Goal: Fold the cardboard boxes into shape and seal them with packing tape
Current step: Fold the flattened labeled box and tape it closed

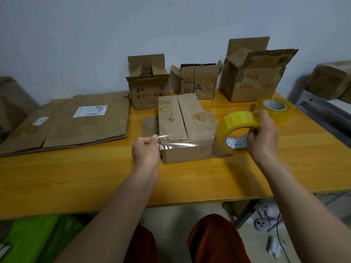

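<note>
A stack of flattened cardboard (76, 120) lies at the left of the wooden table (190, 179). The left hand (145, 149) pinches the free end of a clear tape strip (186, 142) stretched across the near top edge of the closed box (185, 128) at the table's middle — its flaps meet along a centre seam. The right hand (263, 135) grips the yellow tape roll (236, 131) just right of the box. Behind — three open boxes (197, 80) and a second tape roll (273, 110).
</note>
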Tool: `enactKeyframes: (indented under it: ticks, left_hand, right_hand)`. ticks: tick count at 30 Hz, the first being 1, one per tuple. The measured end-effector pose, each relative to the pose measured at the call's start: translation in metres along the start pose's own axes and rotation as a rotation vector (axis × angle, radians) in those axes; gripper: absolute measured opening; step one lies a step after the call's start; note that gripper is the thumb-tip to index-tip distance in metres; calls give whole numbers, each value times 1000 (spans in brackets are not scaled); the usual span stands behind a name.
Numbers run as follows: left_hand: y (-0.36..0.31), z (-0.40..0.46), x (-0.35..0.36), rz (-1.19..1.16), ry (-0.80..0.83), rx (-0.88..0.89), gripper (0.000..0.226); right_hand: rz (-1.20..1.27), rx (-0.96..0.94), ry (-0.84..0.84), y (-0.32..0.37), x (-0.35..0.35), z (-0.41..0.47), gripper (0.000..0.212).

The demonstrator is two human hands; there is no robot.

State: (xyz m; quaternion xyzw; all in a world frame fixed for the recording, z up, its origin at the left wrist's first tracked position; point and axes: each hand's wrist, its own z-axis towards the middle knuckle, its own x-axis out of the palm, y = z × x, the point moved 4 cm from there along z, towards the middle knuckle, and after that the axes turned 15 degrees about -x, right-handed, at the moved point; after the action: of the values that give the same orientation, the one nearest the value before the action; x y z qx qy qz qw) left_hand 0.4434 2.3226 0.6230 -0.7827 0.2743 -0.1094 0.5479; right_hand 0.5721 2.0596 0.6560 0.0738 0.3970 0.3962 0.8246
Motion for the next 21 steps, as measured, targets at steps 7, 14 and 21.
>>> enactKeyframes:
  ticks: [7,14,21]
  left_hand:
    - [7,15,4,58,0,-39,17]
    - [21,19,15,1,139,-210,20]
    - [29,17,28,154,73,-299,53]
  right_hand:
    - [5,0,26,-2,9,2,44]
    - [64,21,70,-12,22,0,43]
    - [114,84,76,-13,24,-6,43]
